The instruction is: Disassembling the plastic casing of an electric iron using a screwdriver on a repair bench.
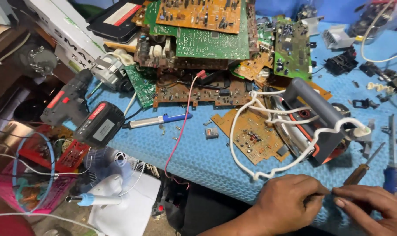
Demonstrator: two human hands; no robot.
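Two hands met at the near edge of the blue workbench (207,153), pinching one thin dark wire between them.

Your left hand (286,203) was closed, thumb and fingers gripping the wire (331,190); your right hand (373,205) held its other end with narrowed fingertips. Just beyond your hands, near the bench's right edge, lay the grey clothes iron (314,120) on its side, its white cord (251,131) looped across a brown circuit board (251,135). A brown-handled screwdriver (360,170) and a blue-handled one (394,175) lay beside your right hand. Stacked circuit boards (207,30) filled the far edge; a cordless drill (78,113) overhung the left edge.
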